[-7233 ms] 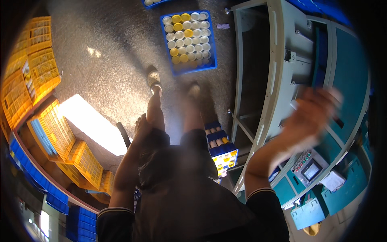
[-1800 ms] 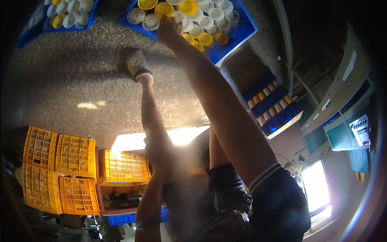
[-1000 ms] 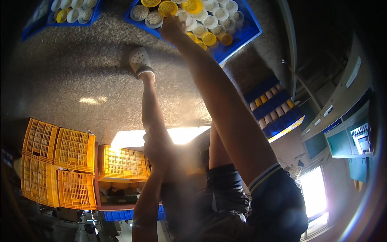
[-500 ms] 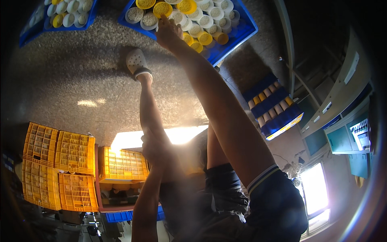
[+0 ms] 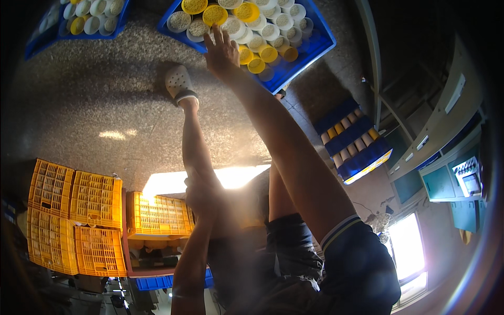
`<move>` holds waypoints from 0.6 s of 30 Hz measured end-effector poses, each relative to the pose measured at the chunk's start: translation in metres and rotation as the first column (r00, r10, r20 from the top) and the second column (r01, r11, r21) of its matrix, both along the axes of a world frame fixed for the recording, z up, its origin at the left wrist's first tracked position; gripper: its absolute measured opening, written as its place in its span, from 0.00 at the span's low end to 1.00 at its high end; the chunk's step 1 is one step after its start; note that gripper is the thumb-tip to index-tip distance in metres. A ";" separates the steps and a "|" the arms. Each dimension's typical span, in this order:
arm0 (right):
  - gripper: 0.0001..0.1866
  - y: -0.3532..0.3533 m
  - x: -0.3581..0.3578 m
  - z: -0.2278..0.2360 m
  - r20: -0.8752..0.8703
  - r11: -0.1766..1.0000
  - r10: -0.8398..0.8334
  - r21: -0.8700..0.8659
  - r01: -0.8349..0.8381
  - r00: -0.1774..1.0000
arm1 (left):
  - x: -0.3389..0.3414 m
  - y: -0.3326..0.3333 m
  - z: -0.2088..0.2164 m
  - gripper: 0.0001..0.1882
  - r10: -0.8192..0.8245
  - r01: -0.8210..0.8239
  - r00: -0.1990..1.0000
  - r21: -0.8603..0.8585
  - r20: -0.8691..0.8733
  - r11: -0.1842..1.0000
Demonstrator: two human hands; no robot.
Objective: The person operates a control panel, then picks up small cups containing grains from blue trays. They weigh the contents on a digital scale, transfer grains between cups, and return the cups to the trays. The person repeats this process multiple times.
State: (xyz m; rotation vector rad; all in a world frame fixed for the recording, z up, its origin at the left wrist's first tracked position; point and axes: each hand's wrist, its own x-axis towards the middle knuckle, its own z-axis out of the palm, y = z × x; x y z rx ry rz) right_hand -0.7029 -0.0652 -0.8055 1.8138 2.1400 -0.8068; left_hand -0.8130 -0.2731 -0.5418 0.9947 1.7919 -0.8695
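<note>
A blue crate (image 5: 324, 23) at the top holds many round white and yellow cups filled with pale grains or pellets. My right hand (image 5: 222, 55) reaches to the crate's near left edge, fingers spread and nothing in them. Its fingertips are just below a yellow cup (image 5: 215, 14) and close to a white cup (image 5: 197, 29); whether they touch is unclear. My left hand (image 5: 198, 198) rests against my left leg around the knee, its fingers lost in glare and shadow.
Another blue crate (image 5: 107, 32) of similar cups lies at the upper left. My foot in a pale clog (image 5: 178, 81) stands on the speckled floor. Stacked yellow crates (image 5: 97, 199) are at the lower left. Blue trays of cylinders (image 5: 353, 137) are at the right.
My right hand has drawn slightly back from the cups, and its fingers have gone from pointing at the yellow cup to spread. My left hand stays on the leg.
</note>
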 end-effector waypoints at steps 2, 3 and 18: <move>0.34 0.001 -0.002 0.001 0.003 1.000 -0.005 -0.031 0.005 1.000 | 0.000 -0.001 -0.001 0.39 0.012 -0.012 1.000 -0.007 -0.012 1.000; 0.35 0.002 -0.002 0.001 0.008 0.999 -0.006 -0.054 0.006 1.000 | 0.000 0.000 -0.001 0.39 0.018 -0.018 1.000 -0.008 -0.018 1.000; 0.40 0.014 0.003 0.013 0.039 0.973 0.071 -0.221 -0.061 0.997 | 0.001 -0.001 -0.001 0.38 0.022 -0.022 1.000 -0.020 -0.011 1.000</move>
